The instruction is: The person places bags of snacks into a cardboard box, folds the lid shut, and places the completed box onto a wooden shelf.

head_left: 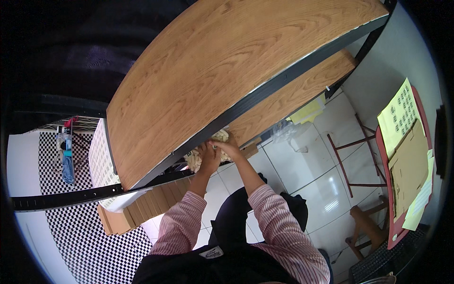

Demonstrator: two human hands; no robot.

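Note:
A clear bag of small cream-coloured pieces [194, 161] lies at the lower wooden shelf [279, 90], partly hidden beneath the black front beam of the upper shelf [213, 61]. My left hand [207, 162] grips it from the near side with bent fingers, their tips partly hard to make out. Just to its right, my right hand [228, 149] holds the same bag, its fingers closed close beside the left ones. What the pieces are, I cannot tell.
Stacked cardboard [118, 217] and a white printed box [99, 156] stand left of the shelving. At right are a red board with papers [399, 170], a metal stand [350, 184], a wooden stool [364, 222] and a black keyboard [378, 258]. Tiled floor [312, 203] shows below.

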